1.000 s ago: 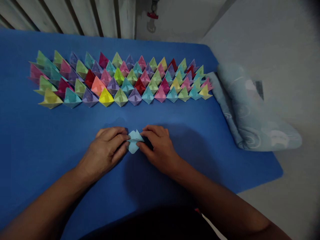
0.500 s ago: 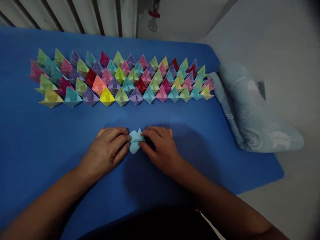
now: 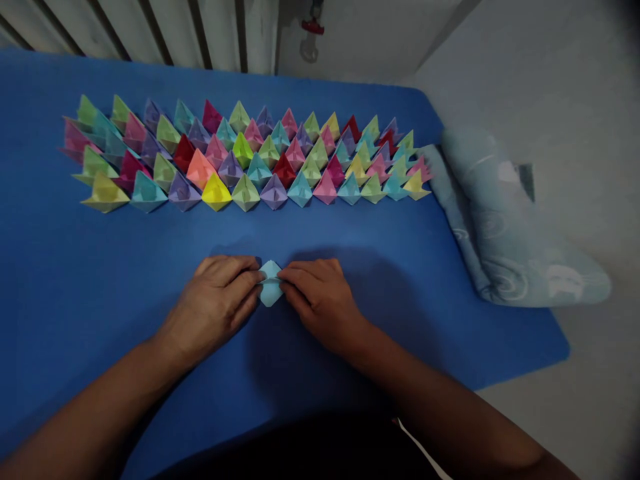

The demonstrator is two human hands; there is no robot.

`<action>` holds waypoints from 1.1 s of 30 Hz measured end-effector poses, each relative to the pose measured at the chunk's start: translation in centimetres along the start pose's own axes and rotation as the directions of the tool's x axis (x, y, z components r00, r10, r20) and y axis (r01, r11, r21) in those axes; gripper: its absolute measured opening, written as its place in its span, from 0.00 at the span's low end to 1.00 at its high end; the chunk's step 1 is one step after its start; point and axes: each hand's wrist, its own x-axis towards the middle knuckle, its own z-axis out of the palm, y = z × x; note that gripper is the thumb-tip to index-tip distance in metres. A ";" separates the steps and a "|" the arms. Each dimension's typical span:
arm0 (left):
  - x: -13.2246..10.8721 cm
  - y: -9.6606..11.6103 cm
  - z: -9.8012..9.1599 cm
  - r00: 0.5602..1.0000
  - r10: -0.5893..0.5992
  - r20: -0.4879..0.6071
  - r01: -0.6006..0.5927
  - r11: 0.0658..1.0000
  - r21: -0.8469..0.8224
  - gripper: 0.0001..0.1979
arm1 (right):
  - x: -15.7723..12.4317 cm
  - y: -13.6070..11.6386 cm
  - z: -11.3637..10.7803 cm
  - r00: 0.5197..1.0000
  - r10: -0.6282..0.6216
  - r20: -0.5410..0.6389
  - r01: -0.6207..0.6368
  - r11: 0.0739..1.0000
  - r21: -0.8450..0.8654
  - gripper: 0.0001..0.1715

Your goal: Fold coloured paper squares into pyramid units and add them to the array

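A small light blue folded paper (image 3: pixel 271 292) is held low over the blue surface, between both hands. My left hand (image 3: pixel 215 300) pinches its left corner with thumb and fingers. On the right corner, the thumb and fingertips of my right hand (image 3: pixel 323 297) are closed. A crease or fold runs across the paper's middle, and its side corners are hidden by fingertips. Beyond the hands, several colourful folded paper boats (image 3: pixel 217 193) stand in close rows, in green, pink, purple, blue, red and yellow.
The blue surface (image 3: pixel 190 413) has a rounded edge at the right. A folded light blue blanket (image 3: pixel 510 233) lies over that edge. White slats (image 3: pixel 175 30) and a red valve handle (image 3: pixel 313 27) are behind the surface, and a pale wall is at the right.
The pointed flap at the paper's upper right no longer stands up; my right fingers now press over that side. The whole view has shifted slightly.
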 end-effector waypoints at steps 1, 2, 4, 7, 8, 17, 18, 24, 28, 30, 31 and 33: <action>0.0 0.0 0.0 1.000 0.005 0.001 -0.005 1.000 0.008 0.10 | 0.0 0.0 0.0 1.000 -0.021 0.002 0.021 0.999 -0.032 0.13; 0.0 0.0 0.0 1.000 0.012 -0.001 -0.012 1.000 0.016 0.11 | 0.0 0.0 0.0 0.999 -0.040 0.003 0.041 0.997 -0.064 0.13; 0.0 0.0 0.1 1.000 0.025 -0.005 -0.025 0.999 0.029 0.12 | 0.0 -0.1 0.0 0.998 -0.068 0.006 0.068 0.991 -0.119 0.13; -0.1 0.0 0.2 0.999 0.033 0.010 -0.033 0.998 0.046 0.15 | 0.0 -0.1 0.0 0.996 -0.088 0.013 0.089 0.984 -0.157 0.13; -0.1 -0.1 0.3 0.999 0.030 0.019 -0.031 0.998 0.050 0.16 | 0.1 -0.1 0.0 0.996 -0.094 0.012 0.095 0.982 -0.162 0.13; 0.2 -0.2 0.7 0.999 0.022 0.047 -0.025 0.998 0.061 0.17 | -0.1 0.0 0.2 0.991 -0.134 0.003 0.132 0.967 -0.219 0.13; 0.2 -0.2 0.8 0.999 0.017 0.051 -0.020 0.998 0.066 0.18 | -0.1 0.1 0.3 0.991 -0.131 -0.001 0.128 0.970 -0.208 0.13; 0.1 -0.2 1.0 0.999 0.002 0.050 -0.006 0.997 0.079 0.18 | -0.1 0.3 0.5 0.991 -0.135 0.006 0.134 0.976 -0.174 0.14; 0.1 -0.2 1.0 0.999 0.001 0.052 -0.005 0.997 0.078 0.18 | -0.1 0.3 0.4 0.988 -0.152 0.028 0.155 0.965 -0.213 0.17; 0.0 -0.2 0.9 0.998 -0.001 0.063 -0.004 0.997 0.080 0.18 | -0.1 0.3 0.2 0.986 -0.165 0.037 0.169 0.957 -0.235 0.17; 0.0 -0.2 0.9 0.998 -0.004 0.067 -0.002 0.996 0.084 0.17 | -0.1 0.2 0.2 0.984 -0.171 0.041 0.176 0.954 -0.243 0.18; 0.0 -0.1 0.9 0.997 -0.009 0.071 0.002 0.995 0.096 0.17 | -0.1 0.2 0.1 0.981 -0.187 0.040 0.192 0.950 -0.245 0.18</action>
